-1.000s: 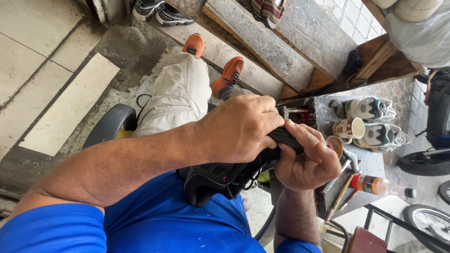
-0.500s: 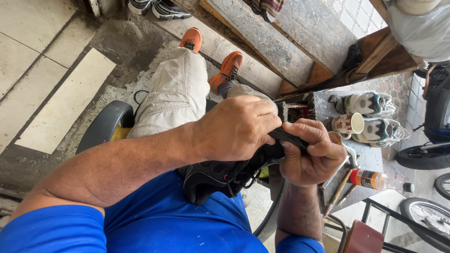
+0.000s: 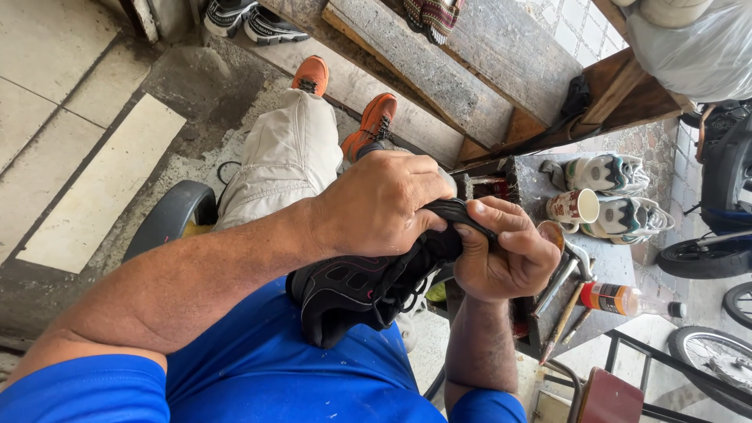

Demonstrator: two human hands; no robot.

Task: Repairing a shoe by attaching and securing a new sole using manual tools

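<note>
A black sneaker (image 3: 356, 294) with dark laces rests on my lap, against my blue shirt. My left hand (image 3: 384, 204) is clamped over the top of its front end. From the other side my right hand (image 3: 509, 251) grips the same end, thumb pressed on the black rim. What lies between the two hands is hidden by my fingers. My legs in beige trousers and orange shoes (image 3: 376, 121) stretch out ahead.
A small dark workbench (image 3: 595, 266) to the right holds a paper cup (image 3: 573, 207), a pair of white sneakers (image 3: 619, 196), hand tools and an orange bottle (image 3: 623, 299). Wooden planks (image 3: 439, 70) lean ahead. Bike wheels (image 3: 709, 356) stand at the right.
Both hands keep their hold on the shoe's front end. My right hand has shifted slightly upward along the rim.
</note>
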